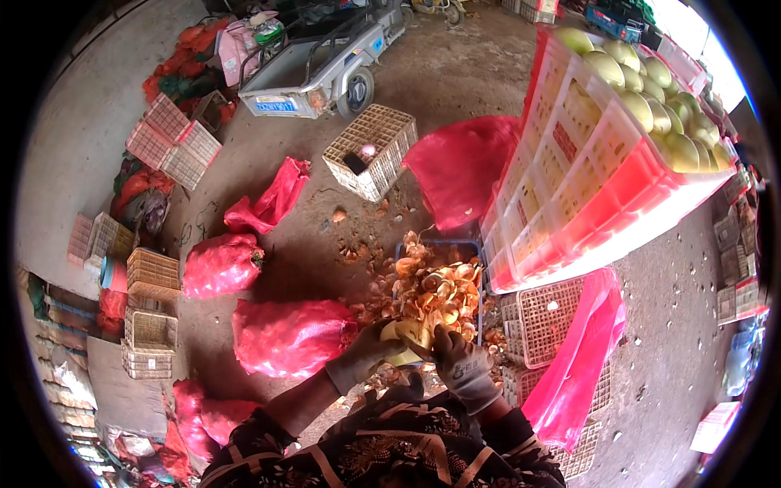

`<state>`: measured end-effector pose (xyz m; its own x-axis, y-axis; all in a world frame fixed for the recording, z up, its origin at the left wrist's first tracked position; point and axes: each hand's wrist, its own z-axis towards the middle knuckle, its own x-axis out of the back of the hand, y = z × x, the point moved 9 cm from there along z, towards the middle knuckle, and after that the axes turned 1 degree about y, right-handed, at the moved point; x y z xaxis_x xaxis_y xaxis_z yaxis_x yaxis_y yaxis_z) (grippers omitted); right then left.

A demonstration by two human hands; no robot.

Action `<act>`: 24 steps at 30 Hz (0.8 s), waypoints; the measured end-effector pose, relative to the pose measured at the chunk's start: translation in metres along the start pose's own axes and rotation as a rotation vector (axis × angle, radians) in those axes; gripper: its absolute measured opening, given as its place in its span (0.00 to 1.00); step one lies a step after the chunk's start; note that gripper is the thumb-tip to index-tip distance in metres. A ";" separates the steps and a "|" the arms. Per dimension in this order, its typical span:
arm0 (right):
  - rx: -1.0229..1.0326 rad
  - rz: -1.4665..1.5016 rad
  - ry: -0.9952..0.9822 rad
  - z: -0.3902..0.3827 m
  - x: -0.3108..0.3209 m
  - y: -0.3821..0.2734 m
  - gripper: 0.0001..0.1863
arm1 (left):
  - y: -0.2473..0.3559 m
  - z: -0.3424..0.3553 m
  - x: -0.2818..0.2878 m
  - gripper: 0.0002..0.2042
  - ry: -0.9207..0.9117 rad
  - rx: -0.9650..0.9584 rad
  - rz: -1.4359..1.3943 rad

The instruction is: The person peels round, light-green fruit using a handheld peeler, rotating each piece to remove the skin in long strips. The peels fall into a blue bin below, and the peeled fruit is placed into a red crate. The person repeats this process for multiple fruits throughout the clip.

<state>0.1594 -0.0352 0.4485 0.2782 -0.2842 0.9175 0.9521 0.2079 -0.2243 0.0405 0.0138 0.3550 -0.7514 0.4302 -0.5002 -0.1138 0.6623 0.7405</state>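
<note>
though thin, curly peels point(439, 294) (papery, orange)

Curled brown-orange vegetable peelings point(439, 297) look dry, papery and slightly glossy, while the grey cloth work gloves point(468, 372) look matt. The stuffed red woven-plastic sacks point(293, 337) shine over wrinkles, unlike the matt beige lattice plastic crate point(386, 169). Rounded pale-green vegetables point(659, 106) look smooth and glossy, the grey metal cart point(313, 81) smooth, the grey-brown ground point(675, 342) matt and rough.
</note>
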 end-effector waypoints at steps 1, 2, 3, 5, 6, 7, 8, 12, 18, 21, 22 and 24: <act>-0.052 0.049 -0.064 -0.004 -0.011 0.005 0.15 | -0.001 -0.001 0.001 0.29 0.000 -0.004 0.010; -0.107 0.094 -0.126 -0.008 -0.023 0.010 0.15 | -0.004 0.000 0.004 0.26 0.035 0.011 0.006; -0.205 0.173 -0.227 -0.020 -0.052 0.021 0.14 | -0.009 0.001 0.005 0.24 0.067 0.029 0.004; -0.261 0.291 -0.246 -0.025 -0.060 0.023 0.10 | -0.016 0.002 0.010 0.23 0.120 0.060 -0.016; -0.280 0.296 -0.274 -0.029 -0.068 0.025 0.10 | -0.021 0.001 0.013 0.23 0.138 0.077 -0.026; -0.304 0.305 -0.308 -0.036 -0.083 0.026 0.09 | -0.027 -0.002 0.018 0.23 0.159 0.102 -0.039; -0.328 0.314 -0.343 -0.042 -0.095 0.027 0.09 | -0.034 -0.002 0.024 0.25 0.175 0.137 -0.029; -0.518 0.377 -0.506 -0.088 -0.147 0.066 0.12 | -0.028 -0.005 0.030 0.29 0.146 0.068 0.076; -0.527 0.451 -0.307 -0.056 -0.104 0.062 0.10 | 0.021 0.001 0.016 0.35 0.131 -0.148 0.436; -0.418 0.422 -0.211 -0.037 -0.072 0.040 0.06 | 0.027 0.004 0.014 0.38 0.131 -0.227 0.542; -0.367 0.414 -0.185 -0.032 -0.065 0.032 0.06 | 0.030 0.003 0.008 0.39 0.127 -0.214 0.530; -0.256 0.396 -0.134 -0.020 -0.039 0.015 0.08 | 0.029 0.004 0.006 0.41 0.114 -0.234 0.507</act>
<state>0.1651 -0.0399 0.4032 0.6229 -0.1036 0.7754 0.7814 0.0337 -0.6231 0.0350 0.0382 0.3715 -0.8134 0.5815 -0.0147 0.1480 0.2314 0.9615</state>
